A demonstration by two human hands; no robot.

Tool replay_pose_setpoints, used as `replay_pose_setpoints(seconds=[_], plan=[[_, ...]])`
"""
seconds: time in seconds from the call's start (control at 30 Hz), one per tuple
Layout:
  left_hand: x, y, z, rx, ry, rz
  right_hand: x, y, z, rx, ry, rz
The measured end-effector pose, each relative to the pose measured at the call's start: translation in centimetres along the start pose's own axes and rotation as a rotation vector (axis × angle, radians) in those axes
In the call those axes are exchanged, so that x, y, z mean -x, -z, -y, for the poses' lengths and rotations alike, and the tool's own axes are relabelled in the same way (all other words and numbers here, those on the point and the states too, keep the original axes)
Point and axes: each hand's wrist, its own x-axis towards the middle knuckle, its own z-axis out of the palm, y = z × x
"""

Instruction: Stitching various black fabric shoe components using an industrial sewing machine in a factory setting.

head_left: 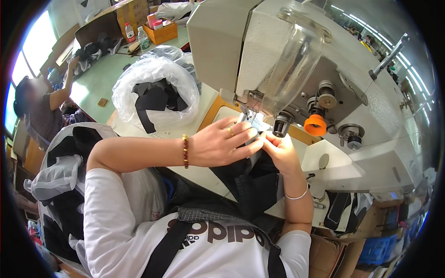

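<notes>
My left hand (222, 142) reaches across from the left, palm down, with its fingers bent over black fabric (252, 187) beside the sewing machine's needle area (252, 119). Its thumb is hidden underneath. From the right, my right hand (281, 150) pinches the same fabric with thumb and forefinger, and the two hands' fingertips nearly meet. The fabric hangs down from my hands over the table edge toward my lap. Fingers cover the exact spot where the fabric meets the machine's foot.
The white sewing machine (218, 41) looms overhead, with an orange knob (315, 125) near my right hand. At the back left sits a plastic bag (123, 92) of black pieces. More fabric (60, 173) is heaped at my left. Another person (44, 104) works at a green table (111, 69).
</notes>
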Motion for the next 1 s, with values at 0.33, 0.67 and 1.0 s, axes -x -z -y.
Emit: replay_pose_setpoints(seconds=[0.33,0.67,1.0], plan=[[0.6,-0.5,0.2,0.577,0.507,-0.112,0.5,-1.8,1.7,0.164,0.109,0.096],[1.5,-1.0,-1.2,0.902,0.858,-0.072,0.7,-3.4,1.4,0.434,0.117,0.085],[1.8,-1.5,-0.9,0.967,0.939,-0.074,0.6,-3.4,1.9,0.527,0.026,0.173]])
